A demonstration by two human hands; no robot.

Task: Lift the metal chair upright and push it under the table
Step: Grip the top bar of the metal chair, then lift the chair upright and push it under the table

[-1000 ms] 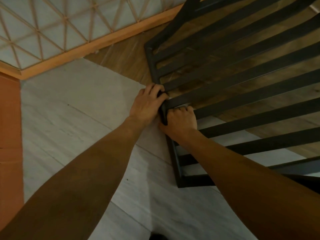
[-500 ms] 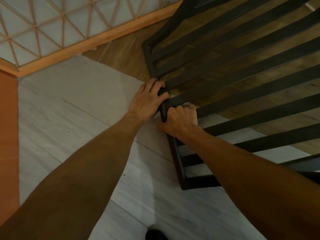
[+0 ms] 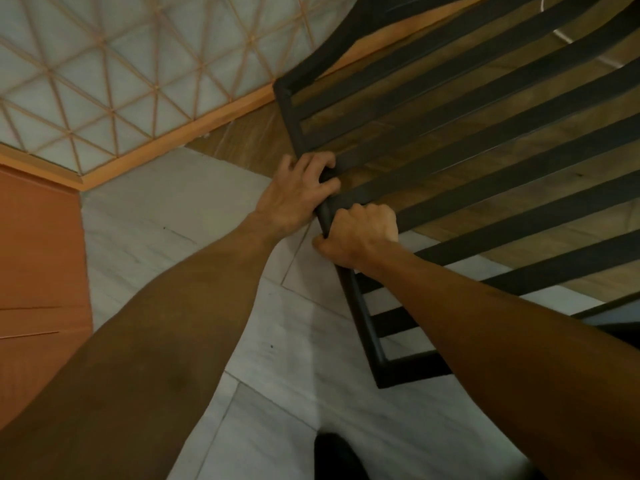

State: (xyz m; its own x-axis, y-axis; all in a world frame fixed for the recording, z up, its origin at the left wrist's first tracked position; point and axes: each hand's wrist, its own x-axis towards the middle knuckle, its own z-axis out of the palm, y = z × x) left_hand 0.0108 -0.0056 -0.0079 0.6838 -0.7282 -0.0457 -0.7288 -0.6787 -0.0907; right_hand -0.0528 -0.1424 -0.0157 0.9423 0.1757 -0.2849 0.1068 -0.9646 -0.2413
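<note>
The black metal chair (image 3: 485, 140) fills the upper right of the head view, its slatted panel seen from above with the floor showing through the gaps. My left hand (image 3: 294, 199) is wrapped over the panel's left frame bar, fingers hooked between slats. Just below it, my right hand (image 3: 360, 237) is fisted around the same bar. The two hands almost touch. The chair's legs are out of sight, and no table is in view.
The floor is pale marble tile (image 3: 180, 230) near me and brown wood (image 3: 242, 140) beyond. A wall with a triangular lattice (image 3: 104, 71) and an orange skirting runs along the upper left. An orange panel (image 3: 38, 265) stands at the left edge. A dark shoe (image 3: 336, 455) shows at the bottom.
The chair frame and both hands have shifted a little up and right in the view, the frame's near corner rising. Both hands keep the same grip on the bar.
</note>
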